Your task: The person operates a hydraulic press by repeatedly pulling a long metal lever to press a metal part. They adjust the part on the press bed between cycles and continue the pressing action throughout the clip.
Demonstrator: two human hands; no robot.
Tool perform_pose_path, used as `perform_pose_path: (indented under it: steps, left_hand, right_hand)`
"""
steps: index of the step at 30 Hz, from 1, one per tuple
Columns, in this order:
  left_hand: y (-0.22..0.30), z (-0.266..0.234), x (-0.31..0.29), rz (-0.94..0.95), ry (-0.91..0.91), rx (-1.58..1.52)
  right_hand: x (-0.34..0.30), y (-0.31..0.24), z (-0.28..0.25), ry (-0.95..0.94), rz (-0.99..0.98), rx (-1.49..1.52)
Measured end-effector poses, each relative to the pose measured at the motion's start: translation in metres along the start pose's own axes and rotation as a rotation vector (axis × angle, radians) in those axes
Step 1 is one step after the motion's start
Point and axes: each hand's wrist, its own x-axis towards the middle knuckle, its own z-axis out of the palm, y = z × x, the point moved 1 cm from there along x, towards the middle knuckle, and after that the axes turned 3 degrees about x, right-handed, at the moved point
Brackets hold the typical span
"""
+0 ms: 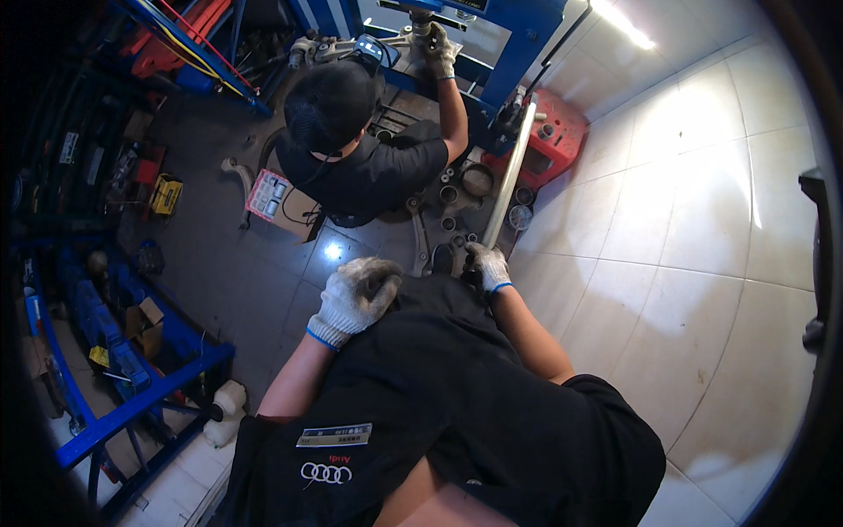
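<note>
My right hand (488,268), in a white work glove with a blue cuff edge, is closed round the lower end of a long pale metal pipe (512,183). The pipe slants up and away toward the blue frame (523,54). My left hand (356,300), gloved alike with dark stains, rests by my dark clothing with its fingers curled in and nothing visible in them. Ahead, a person in dark clothes and cap (369,158) crouches at the frame. That person's gloved hand (438,53) is at a metal part under the upright ram (423,18).
Metal rings and sleeves (477,180) lie on the floor beside the pipe, near a red housing (553,136). A metal arm (418,230) and an open box (283,205) sit by the crouching person. Blue racking (145,404) stands left; a tiled wall (667,220) rises right.
</note>
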Motion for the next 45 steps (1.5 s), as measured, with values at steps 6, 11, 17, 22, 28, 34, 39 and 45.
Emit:
perform_pose_path:
  steps: [6, 11, 17, 22, 28, 34, 39, 45]
  left_hand:
    - [-0.001, 0.001, 0.001, 0.035, 0.009, 0.003]
    - [-0.004, 0.001, 0.003, 0.078, 0.027, 0.047]
    - [-0.005, 0.002, 0.003, 0.041, 0.034, 0.053]
    - [-0.001, -0.001, -0.001, 0.042, 0.013, 0.147]
    - [0.003, -0.006, -0.004, -0.061, -0.005, 0.145]
    - [-0.003, 0.0, 0.0, -0.102, -0.003, 0.096]
    - [-0.01, 0.009, 0.008, -0.013, -0.05, 0.099]
    - [-0.012, 0.015, 0.008, -0.097, -0.067, 0.091]
  right_hand:
    - [0.005, 0.021, -0.006, -0.039, -0.029, -0.303]
    - [0.004, 0.024, -0.011, -0.133, -0.163, -0.971]
    - [0.022, 0.041, -0.01, 0.196, 0.208, -0.032]
    - [0.054, 0.075, -0.03, 0.125, 0.316, 0.126]
    - [0.055, 0.047, -0.009, 0.118, 0.391, 0.152]
    - [-0.075, -0.139, 0.002, -0.346, 0.097, 0.865]
    - [-0.118, -0.244, -0.02, -0.855, -0.094, 1.288]
    - [-0.028, -0.098, -0.003, -0.066, 0.017, 0.343]
